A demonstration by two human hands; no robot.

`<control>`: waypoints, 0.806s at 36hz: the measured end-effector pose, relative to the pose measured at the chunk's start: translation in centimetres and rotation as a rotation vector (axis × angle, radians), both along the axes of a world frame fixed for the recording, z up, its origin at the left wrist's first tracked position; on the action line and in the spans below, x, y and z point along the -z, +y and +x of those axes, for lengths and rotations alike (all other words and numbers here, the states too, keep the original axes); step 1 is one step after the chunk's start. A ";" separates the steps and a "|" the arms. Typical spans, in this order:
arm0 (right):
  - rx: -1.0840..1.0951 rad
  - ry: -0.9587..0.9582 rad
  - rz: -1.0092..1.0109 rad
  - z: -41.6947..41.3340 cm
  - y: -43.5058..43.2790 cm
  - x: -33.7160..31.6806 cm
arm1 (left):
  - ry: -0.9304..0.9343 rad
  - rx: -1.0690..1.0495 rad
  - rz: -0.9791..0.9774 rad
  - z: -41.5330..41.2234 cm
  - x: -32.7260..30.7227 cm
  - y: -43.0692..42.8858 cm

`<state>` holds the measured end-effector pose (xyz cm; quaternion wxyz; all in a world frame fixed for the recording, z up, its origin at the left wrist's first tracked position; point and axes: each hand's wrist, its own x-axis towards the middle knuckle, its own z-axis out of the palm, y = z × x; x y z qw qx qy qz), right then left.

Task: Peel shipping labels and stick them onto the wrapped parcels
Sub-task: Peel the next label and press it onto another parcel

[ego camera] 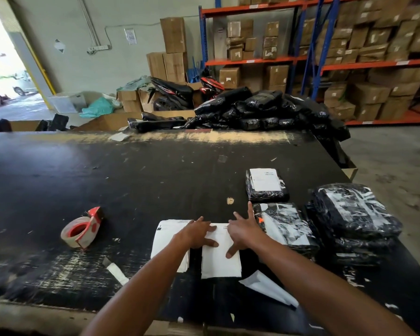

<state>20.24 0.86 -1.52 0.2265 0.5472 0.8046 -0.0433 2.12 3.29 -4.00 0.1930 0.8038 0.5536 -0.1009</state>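
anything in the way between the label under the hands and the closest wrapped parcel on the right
Nothing visible. The left hand and right hand press flat on the label. The nearest parcel lies just right of it, with no object between.

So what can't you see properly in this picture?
Head view only:
Print on the white label under both hands: too small, blurred.
What lies beneath that label: covered by it, the left hand and right hand.
How many parcels in the far pile: they overlap.
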 end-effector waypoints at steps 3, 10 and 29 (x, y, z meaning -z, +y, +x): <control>-0.001 0.042 0.030 0.3 0.2 0.3 | -0.019 0.015 0.044 0.1 -0.3 -0.5; -0.014 0.200 0.050 1.2 0.5 -0.8 | -0.032 -0.011 0.097 0.3 -1.8 -1.1; 0.035 0.570 0.188 8.4 -0.4 -10.9 | -1.143 -0.465 -0.224 5.0 -11.4 -0.5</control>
